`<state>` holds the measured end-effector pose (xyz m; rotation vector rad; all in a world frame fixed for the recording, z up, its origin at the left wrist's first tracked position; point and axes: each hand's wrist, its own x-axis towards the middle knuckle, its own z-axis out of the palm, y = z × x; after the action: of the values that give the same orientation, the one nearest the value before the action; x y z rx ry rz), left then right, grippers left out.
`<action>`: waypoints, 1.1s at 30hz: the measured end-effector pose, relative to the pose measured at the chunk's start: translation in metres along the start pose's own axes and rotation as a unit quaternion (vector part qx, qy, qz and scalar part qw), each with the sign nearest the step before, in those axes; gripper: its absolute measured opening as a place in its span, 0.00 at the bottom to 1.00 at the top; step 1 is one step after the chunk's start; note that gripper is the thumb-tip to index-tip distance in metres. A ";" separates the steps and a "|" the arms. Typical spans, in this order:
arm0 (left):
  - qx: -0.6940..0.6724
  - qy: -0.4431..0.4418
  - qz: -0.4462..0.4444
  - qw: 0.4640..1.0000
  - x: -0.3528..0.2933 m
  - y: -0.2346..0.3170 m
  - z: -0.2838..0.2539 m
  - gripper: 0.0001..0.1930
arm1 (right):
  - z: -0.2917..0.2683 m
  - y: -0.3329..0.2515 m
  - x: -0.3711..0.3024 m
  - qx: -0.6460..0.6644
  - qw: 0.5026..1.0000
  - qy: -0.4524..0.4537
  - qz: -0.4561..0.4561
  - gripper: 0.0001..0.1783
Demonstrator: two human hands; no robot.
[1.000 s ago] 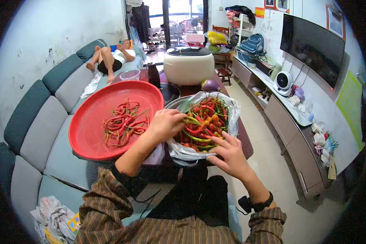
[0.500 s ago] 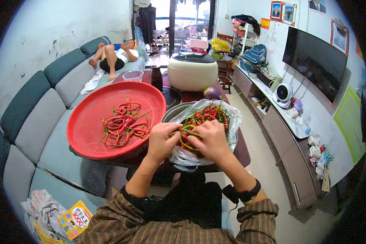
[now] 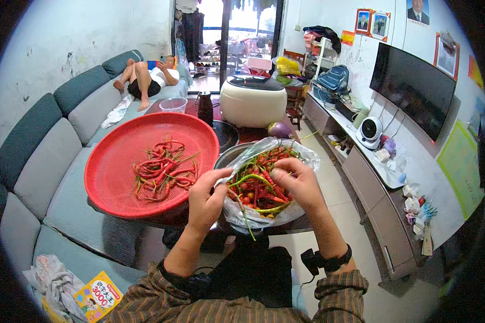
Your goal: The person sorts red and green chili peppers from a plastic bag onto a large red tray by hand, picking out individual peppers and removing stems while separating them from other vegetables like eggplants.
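Room: a grey-teal sofa (image 3: 35, 172) left of the dark-red worktop (image 3: 249, 134). One red basket (image 3: 103, 175), one plastic bag (image 3: 310, 159), one eggplant (image 3: 278, 130); chillies (image 3: 261, 189) in bag and basket, too many to count. Your left hand (image 3: 203, 200): fingers parted beside the bag's left edge. Your right hand (image 3: 303, 185): fingers bunched over the bagged chillies; grip can't be told.

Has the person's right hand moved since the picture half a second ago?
Yes. Judged against the red basket, which has stayed put, the right hand has moved right, farther from the basket's rim.
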<state>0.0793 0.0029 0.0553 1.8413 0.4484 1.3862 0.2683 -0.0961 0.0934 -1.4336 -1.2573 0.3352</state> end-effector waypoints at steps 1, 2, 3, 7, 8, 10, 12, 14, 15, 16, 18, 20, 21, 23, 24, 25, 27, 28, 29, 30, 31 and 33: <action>-0.014 -0.039 0.002 0.999 0.008 0.005 0.005 0.16 | -0.007 0.002 0.003 0.054 0.998 0.000 0.019 0.13; -0.084 -0.094 -0.027 0.992 0.016 0.010 0.011 0.18 | -0.004 -0.005 0.005 0.104 0.994 -0.010 0.030 0.12; -0.154 -0.147 -0.057 0.976 0.022 0.014 0.019 0.21 | 0.003 -0.012 0.005 0.154 0.987 -0.021 0.042 0.12; -0.245 -0.194 -0.095 0.945 0.038 0.005 0.037 0.20 | 0.026 -0.014 0.010 0.072 0.996 -0.025 -0.038 0.13; -0.254 -0.163 -0.130 0.944 0.037 0.003 0.033 0.18 | 0.025 -0.011 0.013 0.064 0.997 0.004 -0.032 0.13; -0.246 -0.067 -0.169 0.952 0.033 0.000 0.019 0.14 | 0.023 -0.003 0.022 -0.078 0.993 0.073 -0.047 0.16; -0.315 -0.017 -0.197 0.928 0.024 -0.004 0.011 0.14 | 0.016 0.026 0.029 -0.201 0.977 0.004 -0.075 0.18; -0.349 0.028 -0.234 0.907 0.015 -0.003 0.003 0.15 | 0.025 0.043 0.021 -0.346 0.925 -0.009 -0.157 0.20; -0.356 0.027 -0.239 0.903 0.010 -0.001 -0.001 0.14 | 0.033 0.046 0.019 -0.358 0.923 0.024 -0.137 0.20; -0.357 0.021 -0.246 0.901 0.007 -0.001 -0.003 0.14 | 0.041 0.047 0.019 -0.382 0.914 0.033 -0.137 0.21; -0.361 0.008 -0.250 0.898 0.004 -0.003 -0.002 0.14 | 0.049 0.046 0.020 -0.437 0.889 0.038 -0.131 0.24; -0.352 -0.004 -0.256 0.900 0.006 -0.005 0.001 0.13 | 0.052 0.039 0.031 -0.365 0.929 0.010 -0.055 0.22; -0.350 -0.007 -0.259 0.900 0.004 -0.004 0.001 0.13 | 0.049 0.037 0.035 -0.292 0.956 -0.001 -0.010 0.21; -0.315 -0.035 -0.250 0.915 0.005 0.001 0.001 0.12 | 0.039 0.037 0.041 -0.216 0.976 -0.018 0.024 0.19; -0.320 -0.034 -0.252 0.913 0.004 0.002 0.003 0.12 | 0.030 0.037 0.035 -0.192 0.981 -0.017 0.023 0.18; -0.304 -0.032 -0.251 0.919 0.003 0.002 -0.002 0.13 | 0.025 0.028 0.027 -0.166 0.986 -0.021 0.016 0.18; -0.295 -0.036 -0.248 0.922 0.002 0.005 -0.005 0.14 | 0.014 0.015 0.010 -0.071 0.997 -0.006 0.022 0.14; -0.328 -0.049 -0.259 0.907 0.002 0.009 -0.003 0.14 | 0.004 0.013 0.004 -0.050 0.999 -0.004 0.010 0.13; -0.331 -0.078 -0.263 0.903 0.003 0.013 0.001 0.15 | -0.002 0.009 -0.003 -0.030 1.000 -0.003 0.001 0.13; -0.310 -0.108 -0.260 0.908 0.006 0.014 0.006 0.16 | -0.006 0.000 -0.007 -0.018 1.000 0.008 0.013 0.12; -0.289 -0.140 -0.258 0.911 0.009 0.014 0.012 0.17 | -0.008 -0.007 -0.009 -0.004 1.000 0.028 -0.005 0.13; -0.247 -0.196 -0.223 0.922 0.009 0.019 0.028 0.18 | -0.003 -0.016 -0.010 0.014 0.999 0.028 -0.029 0.13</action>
<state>0.1049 -0.0132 0.0728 1.4291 0.2537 0.7100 0.2587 -0.1089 0.1039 -1.3704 -1.2419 0.2705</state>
